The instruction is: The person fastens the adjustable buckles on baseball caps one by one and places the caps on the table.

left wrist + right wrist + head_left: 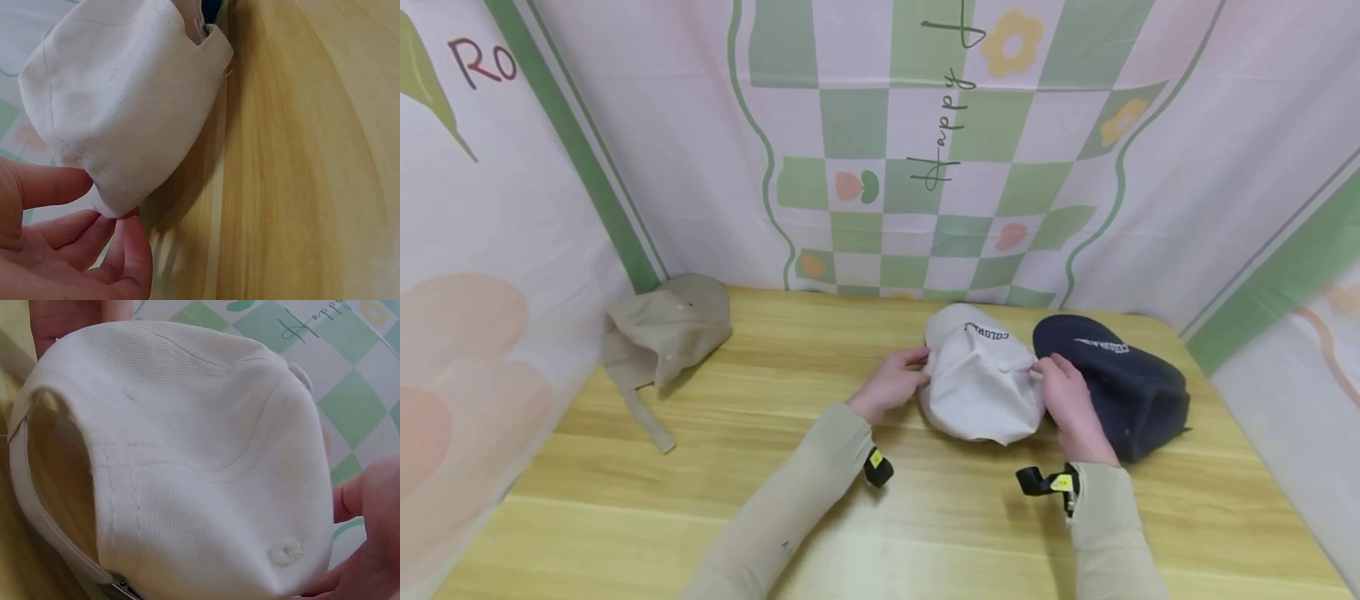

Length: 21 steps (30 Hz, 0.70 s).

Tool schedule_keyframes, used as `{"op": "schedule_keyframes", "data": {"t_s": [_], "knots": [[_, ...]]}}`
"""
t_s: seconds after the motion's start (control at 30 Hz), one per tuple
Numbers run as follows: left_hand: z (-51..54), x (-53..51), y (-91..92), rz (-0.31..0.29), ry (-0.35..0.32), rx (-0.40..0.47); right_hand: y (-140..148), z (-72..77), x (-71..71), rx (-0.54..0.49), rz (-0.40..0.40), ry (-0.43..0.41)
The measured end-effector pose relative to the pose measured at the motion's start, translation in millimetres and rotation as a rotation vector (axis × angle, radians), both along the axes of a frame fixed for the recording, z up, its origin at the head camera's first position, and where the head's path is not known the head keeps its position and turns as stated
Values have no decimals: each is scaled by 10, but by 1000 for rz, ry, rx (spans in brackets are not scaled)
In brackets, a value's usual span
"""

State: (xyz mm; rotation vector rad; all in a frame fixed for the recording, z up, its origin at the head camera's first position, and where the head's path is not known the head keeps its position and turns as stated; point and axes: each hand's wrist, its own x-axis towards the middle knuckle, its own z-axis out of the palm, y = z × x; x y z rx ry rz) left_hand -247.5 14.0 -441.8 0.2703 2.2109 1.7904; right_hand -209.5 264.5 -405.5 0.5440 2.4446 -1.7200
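Observation:
A white baseball cap (981,375) with dark lettering lies between both hands, its brim pointing toward the back curtain. My left hand (891,385) pinches the cap's left edge; the left wrist view shows thumb and fingers (134,250) on the fabric. On the opposite side my right hand (1067,400) grips the right edge, partly hidden behind the cap (187,444) in the right wrist view. The back opening and strap face the right wrist camera. Just right of my right hand sits a navy cap (1138,400) with white lettering, partly covered by that hand.
A khaki cap (688,333) lies at the table's far left, its strap (651,421) trailing forward. The wooden table (790,333) meets a printed curtain (857,125) at the back, with cloth walls at both sides.

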Motion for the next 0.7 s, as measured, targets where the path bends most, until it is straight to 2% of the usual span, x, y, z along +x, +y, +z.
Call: {"op": "schedule_keyframes", "data": {"t_s": [0.37, 0.7], "knots": [[-2, -44, 122, -22, -14, -23, 103, -44, -29, -16, -46, 3], [-7, -83, 202, -11, -12, -22, 106, -51, -24, -24, -52, 17]]}}
